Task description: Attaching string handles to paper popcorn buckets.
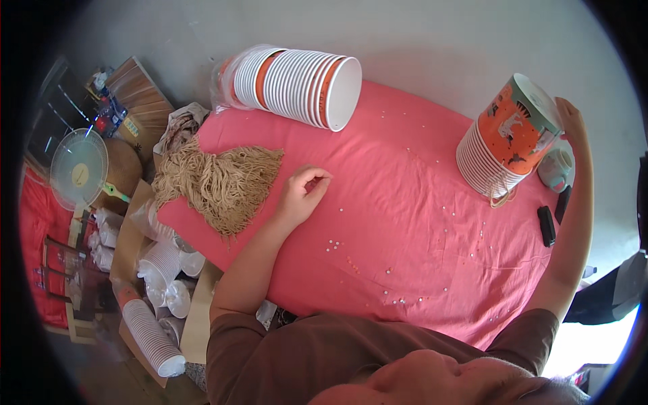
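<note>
At the right, a stack of upturned paper buckets [505,135] leans on the pink cloth, its top bucket orange with printed animal figures. My right hand [572,121] is at the far edge of the top bucket's base, its fingers bent against it and partly hidden. A loop of tan cord [501,194] hangs at the stack's lower rim. Over the left middle of the cloth is my left hand [305,194], its fingers curled toward the thumb, with nothing visible in them. Beside it lies a bundle of tan cords [219,182].
Another stack of white paper buckets [293,84] lies sideways at the back, partly in clear plastic. Small white and orange bits dot the pink cloth [405,223]. A cardboard box [196,324] of plastic cups stands left, near a fan [79,169]. Right edge: a black object [547,226].
</note>
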Motion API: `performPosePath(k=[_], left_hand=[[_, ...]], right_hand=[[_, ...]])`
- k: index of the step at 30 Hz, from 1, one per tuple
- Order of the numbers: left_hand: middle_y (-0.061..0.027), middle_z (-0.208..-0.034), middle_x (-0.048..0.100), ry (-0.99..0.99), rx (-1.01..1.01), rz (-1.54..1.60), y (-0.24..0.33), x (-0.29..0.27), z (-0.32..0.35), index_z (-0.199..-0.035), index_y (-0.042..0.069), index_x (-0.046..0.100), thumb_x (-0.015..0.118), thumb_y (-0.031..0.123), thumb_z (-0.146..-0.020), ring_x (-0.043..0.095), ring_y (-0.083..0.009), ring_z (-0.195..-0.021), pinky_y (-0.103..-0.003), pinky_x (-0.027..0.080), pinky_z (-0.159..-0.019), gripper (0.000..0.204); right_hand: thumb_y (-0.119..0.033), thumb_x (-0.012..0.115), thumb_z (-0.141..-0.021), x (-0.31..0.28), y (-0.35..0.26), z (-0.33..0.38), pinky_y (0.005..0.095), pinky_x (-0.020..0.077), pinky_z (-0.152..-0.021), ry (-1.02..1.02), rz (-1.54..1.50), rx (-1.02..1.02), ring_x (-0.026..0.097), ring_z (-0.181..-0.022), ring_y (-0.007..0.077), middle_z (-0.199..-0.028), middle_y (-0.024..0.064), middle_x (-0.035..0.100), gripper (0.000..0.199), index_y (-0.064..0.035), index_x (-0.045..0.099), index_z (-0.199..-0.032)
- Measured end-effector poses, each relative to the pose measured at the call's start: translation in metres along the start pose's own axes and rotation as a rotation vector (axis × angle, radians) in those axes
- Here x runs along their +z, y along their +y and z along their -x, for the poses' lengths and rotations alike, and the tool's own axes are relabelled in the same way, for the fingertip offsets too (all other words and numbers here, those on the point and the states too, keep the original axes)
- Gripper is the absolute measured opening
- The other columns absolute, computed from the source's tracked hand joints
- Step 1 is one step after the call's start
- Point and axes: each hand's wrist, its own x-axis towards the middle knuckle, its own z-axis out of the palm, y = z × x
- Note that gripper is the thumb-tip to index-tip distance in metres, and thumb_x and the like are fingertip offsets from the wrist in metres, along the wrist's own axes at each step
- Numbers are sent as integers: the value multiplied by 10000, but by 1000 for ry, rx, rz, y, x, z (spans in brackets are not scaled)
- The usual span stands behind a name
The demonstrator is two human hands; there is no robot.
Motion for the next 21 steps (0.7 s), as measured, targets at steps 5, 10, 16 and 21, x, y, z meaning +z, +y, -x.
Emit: performPosePath(k=[5,10,16,21], left_hand=[[-69,-918,669,-20,47,-5,2,4,-6,-959,3,664,655,4,-884,646,-154,-808,-274,503,-698,76],[-62,-917,666,6,-1,-21,-2,-7,5,-965,7,664,655,-1,-883,645,-143,-806,-267,505,-695,83],[-54,-929,664,12,50,-9,0,-4,-8,-969,18,664,646,-4,-888,640,-132,-801,-255,503,-678,86],[-40,-961,667,4,0,17,-1,-12,-5,-982,11,674,637,9,-908,627,-108,-859,-245,496,-717,82]], right_hand=[[-237,574,-974,23,-78,69,349,500,-871,814,420,-824,628,-1048,310,-1113,105,654,251,-116,656,-1178],[-100,704,-830,151,-169,140,407,525,-865,367,211,-1150,634,-1015,339,-1105,126,653,273,-61,652,-1096],[-292,658,-902,313,-185,148,455,532,-863,-151,-83,-1051,640,-1014,384,-1140,198,651,364,-25,645,-1150],[-299,665,-894,387,-224,146,463,532,-822,-301,-396,-799,661,-940,393,-1047,241,672,377,-44,642,-1170]])
